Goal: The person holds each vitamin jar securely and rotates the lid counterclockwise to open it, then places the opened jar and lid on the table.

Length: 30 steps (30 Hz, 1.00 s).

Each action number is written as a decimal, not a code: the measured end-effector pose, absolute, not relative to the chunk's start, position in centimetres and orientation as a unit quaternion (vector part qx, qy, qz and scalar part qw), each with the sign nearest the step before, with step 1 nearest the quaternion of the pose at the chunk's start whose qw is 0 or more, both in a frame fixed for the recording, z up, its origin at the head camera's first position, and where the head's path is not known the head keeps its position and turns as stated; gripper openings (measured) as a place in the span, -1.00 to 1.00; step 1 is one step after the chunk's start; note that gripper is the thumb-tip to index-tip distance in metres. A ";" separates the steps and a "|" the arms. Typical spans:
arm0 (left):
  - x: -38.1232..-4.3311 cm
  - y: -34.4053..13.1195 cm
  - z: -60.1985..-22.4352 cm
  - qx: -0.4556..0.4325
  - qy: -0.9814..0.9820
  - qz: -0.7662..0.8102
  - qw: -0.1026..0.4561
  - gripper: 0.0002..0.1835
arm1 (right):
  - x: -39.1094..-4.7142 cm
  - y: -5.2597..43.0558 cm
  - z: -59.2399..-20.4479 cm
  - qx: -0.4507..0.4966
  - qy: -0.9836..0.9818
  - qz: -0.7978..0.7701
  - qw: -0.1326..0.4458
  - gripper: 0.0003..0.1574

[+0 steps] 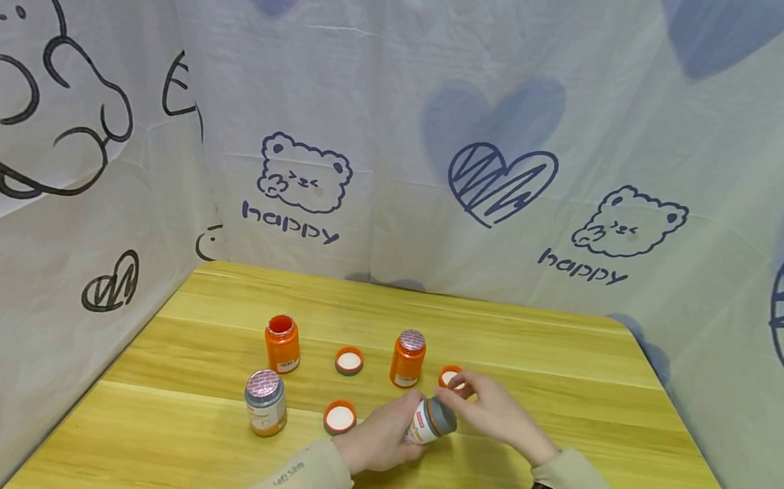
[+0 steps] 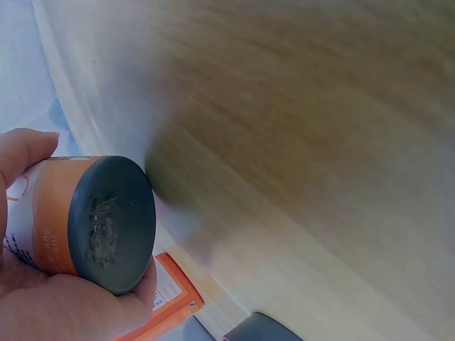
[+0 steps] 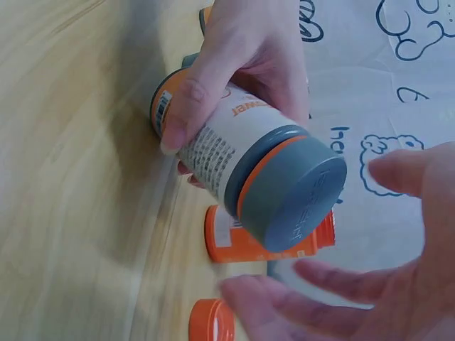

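My left hand point(image 1: 380, 434) grips a tilted pill bottle point(image 3: 231, 145) round its white label. The bottle's grey lid point(image 3: 295, 195) is on and points toward my right hand point(image 1: 492, 411). In the right wrist view the right hand's thumb and fingers are spread beside that lid, apart from it. Dark grey covers the bottle's base point(image 2: 114, 220), above an orange band. Just behind the right fingers lies an upturned orange lid point(image 1: 449, 373), partly hidden. An orange bottle point(image 1: 407, 367) with a foil-sealed mouth stands beyond my left hand.
To the left stand an orange bottle point(image 1: 282, 349) with an unsealed mouth and a grey bottle point(image 1: 266, 413) with a foil seal. Two upturned lids, one farther back point(image 1: 349, 362) and one nearer point(image 1: 340, 418), lie on the wooden table point(image 1: 171, 411). Printed cloth point(image 1: 401, 122) hangs behind.
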<state>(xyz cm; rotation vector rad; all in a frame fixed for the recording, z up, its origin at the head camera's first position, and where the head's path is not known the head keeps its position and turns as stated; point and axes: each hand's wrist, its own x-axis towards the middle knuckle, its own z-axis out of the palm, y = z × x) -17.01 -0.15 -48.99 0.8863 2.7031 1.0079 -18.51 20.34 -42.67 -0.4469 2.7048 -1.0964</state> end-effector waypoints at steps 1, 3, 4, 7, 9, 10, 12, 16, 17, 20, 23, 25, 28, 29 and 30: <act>-17.0 -0.1 -49.0 0.293 0.894 0.333 0.062 -0.50 | -18.5 20.3 -42.6 -0.138 0.911 -0.372 0.109 -0.43; -17.0 -0.1 -49.0 0.294 0.894 0.333 0.062 -0.51 | -18.4 20.1 -42.5 -0.123 0.909 -0.374 0.137 -0.37; -17.0 -0.1 -49.0 0.294 0.894 0.332 0.062 -0.51 | -18.3 20.1 -42.5 -0.116 0.908 -0.375 0.149 -0.35; -17.0 -0.1 -49.1 0.294 0.895 0.330 0.060 -0.50 | -18.4 19.9 -42.5 -0.118 0.908 -0.367 0.164 -0.31; -17.0 -0.1 -49.1 0.294 0.896 0.329 0.059 -0.49 | -18.4 19.8 -42.5 -0.120 0.908 -0.363 0.172 -0.31; -17.0 -0.1 -49.1 0.294 0.896 0.328 0.058 -0.49 | -18.4 19.8 -42.6 -0.120 0.907 -0.363 0.177 -0.31; -17.0 -0.1 -49.1 0.296 0.895 0.327 0.056 -0.48 | -18.4 19.7 -42.7 -0.122 0.903 -0.366 0.186 -0.32; -17.0 -0.2 -49.1 0.301 0.893 0.330 0.056 -0.50 | -18.4 19.6 -42.7 -0.132 0.896 -0.376 0.199 -0.41; -17.0 -0.2 -49.1 0.301 0.893 0.331 0.056 -0.50 | -18.4 19.6 -42.7 -0.135 0.895 -0.377 0.199 -0.44; -17.0 -0.2 -49.0 0.301 0.891 0.333 0.060 -0.51 | -18.4 19.5 -42.7 -0.138 0.892 -0.380 0.200 -0.49; -17.0 -0.2 -49.0 0.301 0.891 0.333 0.063 -0.51 | -18.4 19.5 -42.7 -0.139 0.891 -0.382 0.200 -0.49; -17.0 -0.2 -49.0 0.300 0.892 0.333 0.066 -0.51 | -18.4 19.5 -42.7 -0.140 0.890 -0.384 0.202 -0.49; -17.0 -0.2 -49.0 0.297 0.893 0.331 0.067 -0.51 | -18.5 19.5 -42.7 -0.143 0.887 -0.388 0.204 -0.51; -17.0 -0.2 -49.0 0.297 0.894 0.331 0.067 -0.51 | -18.5 19.5 -42.7 -0.144 0.886 -0.390 0.205 -0.51; -17.0 -0.2 -48.9 0.296 0.894 0.330 0.067 -0.51 | -18.5 19.5 -42.7 -0.143 0.885 -0.391 0.207 -0.52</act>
